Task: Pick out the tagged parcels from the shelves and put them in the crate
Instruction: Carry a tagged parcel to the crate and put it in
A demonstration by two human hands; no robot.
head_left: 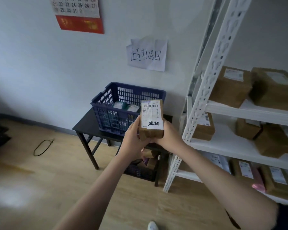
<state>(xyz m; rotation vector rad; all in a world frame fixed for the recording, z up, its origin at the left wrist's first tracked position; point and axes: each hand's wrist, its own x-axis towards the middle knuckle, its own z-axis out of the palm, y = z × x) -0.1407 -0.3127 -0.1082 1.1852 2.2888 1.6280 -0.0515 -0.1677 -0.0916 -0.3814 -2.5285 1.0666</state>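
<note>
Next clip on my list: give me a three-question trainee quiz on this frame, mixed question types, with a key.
1. True or false: the parcel in the person's hands carries a handwritten white tag.
2. Where does the blue crate stand?
A. on the floor
B. on the black table
C. on the white shelf unit
3. Fill in: the parcel is held by ___ hand(s).

Key:
1. True; the tag sits at the near end of its top face.
2. B
3. Both: left hand and right hand grip its near end.

Head view, forward and downward
</note>
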